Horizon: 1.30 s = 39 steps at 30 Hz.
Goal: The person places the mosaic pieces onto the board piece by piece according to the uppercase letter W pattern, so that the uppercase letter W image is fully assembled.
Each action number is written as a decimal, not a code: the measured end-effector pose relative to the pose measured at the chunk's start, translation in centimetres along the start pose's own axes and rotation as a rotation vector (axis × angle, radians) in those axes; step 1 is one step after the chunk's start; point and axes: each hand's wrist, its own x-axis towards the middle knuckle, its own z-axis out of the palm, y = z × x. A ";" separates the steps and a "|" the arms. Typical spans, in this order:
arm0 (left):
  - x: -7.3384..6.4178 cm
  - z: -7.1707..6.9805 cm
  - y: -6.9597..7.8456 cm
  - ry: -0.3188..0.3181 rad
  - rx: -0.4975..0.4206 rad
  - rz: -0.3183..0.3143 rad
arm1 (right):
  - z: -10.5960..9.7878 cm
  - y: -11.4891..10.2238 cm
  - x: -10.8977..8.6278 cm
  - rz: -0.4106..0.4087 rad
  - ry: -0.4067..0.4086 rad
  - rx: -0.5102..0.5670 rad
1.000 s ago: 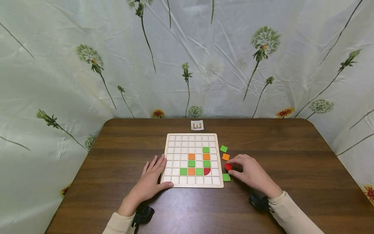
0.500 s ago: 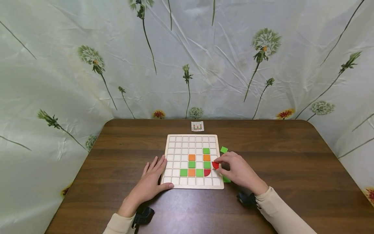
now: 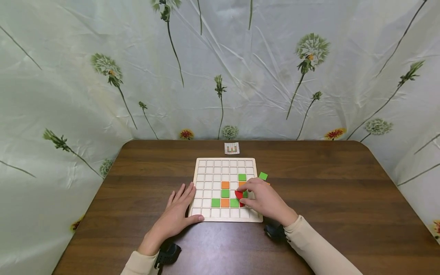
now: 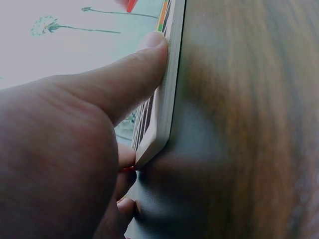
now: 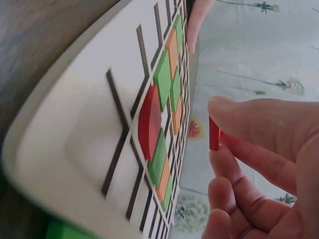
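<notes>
My right hand (image 3: 268, 198) pinches a thin red tile (image 3: 238, 194) between thumb and fingers, above the lower right of a pale gridded wooden board (image 3: 206, 169). In the right wrist view the tile is edge-on, apart from the board. Green tiles (image 3: 215, 203) and orange tiles (image 3: 225, 185) sit in several squares, along with a red quarter-circle tile (image 5: 151, 122), which the right hand mostly covers in the head view. My left hand (image 3: 175, 214) rests along the board's left edge with fingers extended, its thumb (image 4: 144, 62) on the front rim.
A small printed card (image 3: 232, 148) with a coloured grid lies beyond the board. Right of the board are a loose green tile (image 3: 263, 175) and, partly hidden by the right hand, an orange one. Another green tile (image 5: 67, 230) shows by the board's corner. The brown table (image 3: 343, 183) meets a flowered curtain (image 3: 261, 76).
My right hand has carried the red tile leftward from the tabletop beside the board to above its squares. The left hand has stayed in place.
</notes>
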 end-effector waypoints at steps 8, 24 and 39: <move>0.1 0.1 -0.1 -0.004 0.005 0.003 | 1.2 -1.1 0.9 -0.056 -0.027 0.010; 0.0 0.1 -0.2 0.009 0.000 0.006 | 3.3 -3.0 2.6 -0.164 -0.041 0.011; 0.0 -0.2 0.0 0.013 0.009 0.023 | 4.6 -4.1 3.8 -0.184 -0.065 0.009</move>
